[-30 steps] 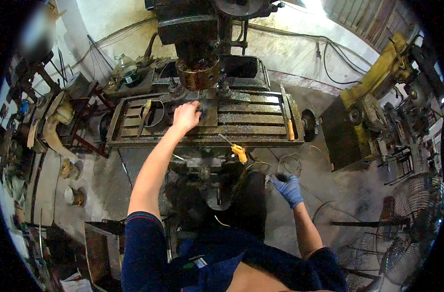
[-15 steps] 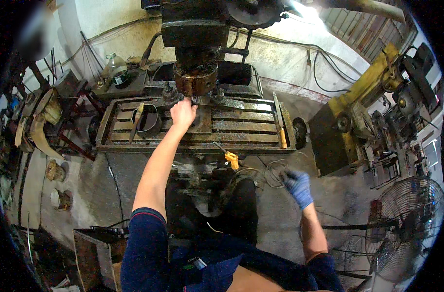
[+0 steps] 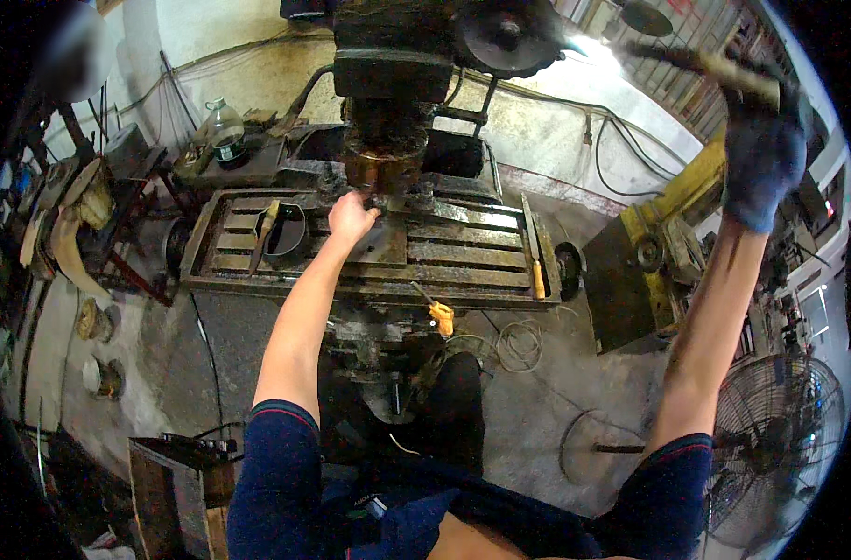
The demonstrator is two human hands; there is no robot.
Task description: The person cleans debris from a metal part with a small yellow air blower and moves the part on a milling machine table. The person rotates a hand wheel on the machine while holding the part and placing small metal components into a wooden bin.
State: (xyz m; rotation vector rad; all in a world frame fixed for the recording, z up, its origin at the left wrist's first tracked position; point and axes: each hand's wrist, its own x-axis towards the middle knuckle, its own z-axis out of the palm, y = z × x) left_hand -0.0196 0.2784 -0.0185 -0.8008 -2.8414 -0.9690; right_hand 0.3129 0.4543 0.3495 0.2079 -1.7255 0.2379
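Note:
My bare left hand [image 3: 352, 217] reaches under the spindle [image 3: 385, 163] of a milling machine. Its fingers are closed; whatever they hold beside the cutter area is hidden. My right hand [image 3: 766, 168], in a dark-stained blue glove, is raised at the upper right. It looks closed round the end of a thick machine lever [image 3: 733, 77], though motion smears the fingers. Left of my left hand, a round black pot [image 3: 287, 235] stands on the slotted machine table [image 3: 472, 264], with a brush [image 3: 265, 235] at its side.
A file with a wooden handle [image 3: 538, 278] lies along the table's right end. A yellow-handled tool [image 3: 441, 317] sticks out at the front edge. A caged fan [image 3: 780, 439] stands at the right, near my right arm. Behind is a plastic bottle [image 3: 226, 135]; coiled cable [image 3: 520, 347] lies on the floor.
My right hand has swung up from low beside the table to the lever at the upper right. The lever sits lower in view. My left hand stays under the spindle.

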